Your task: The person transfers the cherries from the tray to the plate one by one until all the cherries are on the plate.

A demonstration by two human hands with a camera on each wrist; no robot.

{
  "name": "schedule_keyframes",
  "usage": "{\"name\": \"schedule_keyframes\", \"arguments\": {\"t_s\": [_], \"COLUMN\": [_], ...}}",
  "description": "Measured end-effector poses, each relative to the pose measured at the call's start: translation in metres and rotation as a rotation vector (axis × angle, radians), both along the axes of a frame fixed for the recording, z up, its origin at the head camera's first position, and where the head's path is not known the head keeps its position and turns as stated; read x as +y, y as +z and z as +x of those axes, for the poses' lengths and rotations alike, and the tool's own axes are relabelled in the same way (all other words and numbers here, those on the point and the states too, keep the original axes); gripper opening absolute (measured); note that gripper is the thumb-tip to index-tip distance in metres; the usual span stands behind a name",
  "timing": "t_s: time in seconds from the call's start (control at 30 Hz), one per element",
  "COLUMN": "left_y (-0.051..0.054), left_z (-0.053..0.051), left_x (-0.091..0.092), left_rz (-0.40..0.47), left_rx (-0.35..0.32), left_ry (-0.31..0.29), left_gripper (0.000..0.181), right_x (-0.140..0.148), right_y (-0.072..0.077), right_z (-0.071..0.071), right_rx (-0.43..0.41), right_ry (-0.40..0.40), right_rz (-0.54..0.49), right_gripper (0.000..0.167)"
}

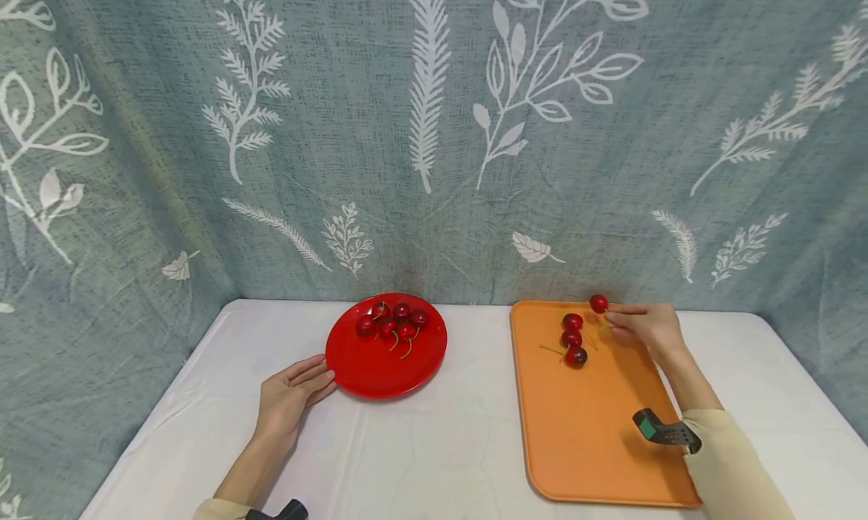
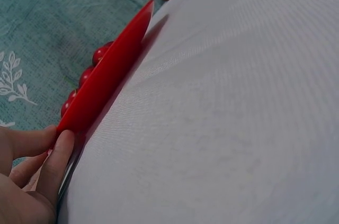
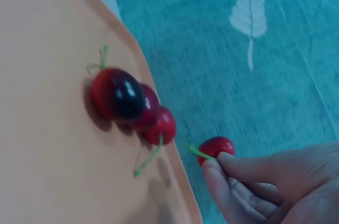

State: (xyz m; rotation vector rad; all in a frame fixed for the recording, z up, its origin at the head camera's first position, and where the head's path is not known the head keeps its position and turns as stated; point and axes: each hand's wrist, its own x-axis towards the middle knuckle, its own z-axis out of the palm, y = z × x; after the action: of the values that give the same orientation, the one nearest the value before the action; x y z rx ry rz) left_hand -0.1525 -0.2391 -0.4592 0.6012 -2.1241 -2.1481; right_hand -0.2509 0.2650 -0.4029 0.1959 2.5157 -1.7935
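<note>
Near the far edge of the orange tray (image 1: 590, 433), a held cherry (image 1: 598, 304) in the right hand (image 1: 649, 328)

The right hand's grip is drawn tight at the tips, thumb and finger pinching the held cherry by its stem end. That red fruit is raised near the tray's far edge, apart from the tray cherries (image 1: 573, 340), three of them lying in a touching row with stems pointing outward. One of the three has a dark patch on its skin.

Well to the left, the left hand (image 1: 285, 399) has its grip at the side of the red plate (image 1: 386, 373), the digits nearly straight and lying to either side of the rim, with little gap between them. The plate cherries (image 1: 386, 329) sit clustered on its far half, some with curved green stems.

Plate and tray rest well apart on a white-covered counter (image 1: 475, 407). Behind it hangs a blue-green curtain (image 1: 346, 128) with white leaf patterns. Cream sleeves (image 1: 735, 467) cover the person's forearms; a black device (image 1: 667, 433) is at the right wrist.
</note>
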Motion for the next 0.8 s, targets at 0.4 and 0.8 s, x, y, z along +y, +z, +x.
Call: {"name": "schedule_keyframes", "arguments": {"t_s": [0.4,0.8], "left_y": [0.004,0.006], "left_z": [0.002,0.001], "left_x": [0.001,0.005], "left_rz": [-0.012,0.01], "left_rx": [-0.009,-0.015], "left_ry": [-0.001,0.028], "left_gripper": [0.051,0.05], "right_x": [-0.042,-0.094], "right_y": [0.011,0.007], "right_z": [0.008,0.0], "right_rx": [0.082,0.049], "right_ry": [0.086,0.137], "right_rz": [-0.008,-0.008], "right_gripper": [0.031,0.026]}}
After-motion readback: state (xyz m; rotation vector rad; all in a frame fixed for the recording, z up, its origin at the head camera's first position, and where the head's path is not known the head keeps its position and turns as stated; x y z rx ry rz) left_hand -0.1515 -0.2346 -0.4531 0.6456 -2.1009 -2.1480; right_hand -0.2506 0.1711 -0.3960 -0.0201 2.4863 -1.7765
